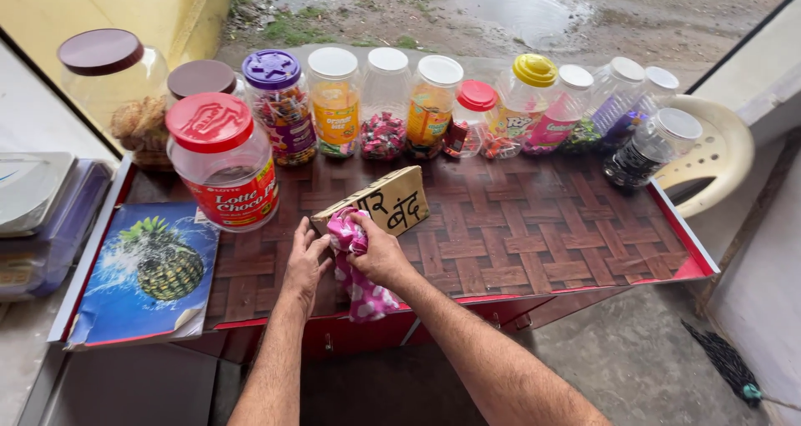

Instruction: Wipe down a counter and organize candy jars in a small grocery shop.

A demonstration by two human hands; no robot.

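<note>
**Wiping a small sign board at the sweet counter**

Gripping a pink cloth [357, 269] with white dots, the right hand [381, 255] is closed around its upper end and presses it against the lower left corner of a small tan sign board [385, 201]. The cloth's long axis runs down and slightly right, its loose end hanging over the counter's [534, 226] near red edge. The left hand [305, 261] lies just beside it, fingers bent loosely, touching the cloth's side; whether it actually pinches the fabric I cannot tell.

The board is rectangular with dark hand-painted lettering. It leans tilted, its long side rising from lower left to upper right, partly hidden by the cloth and fingers.

Behind it stands a row of clear plastic jars [434, 109] with white, yellow, red and purple lids, holding wrapped sweets. A larger jar with a red lid and red label [224, 163] stands at the left, near a blue book with a pineapple picture [146, 276]. At the far right, a cream plastic chair [717, 155] is partly cut off behind the counter.
</note>
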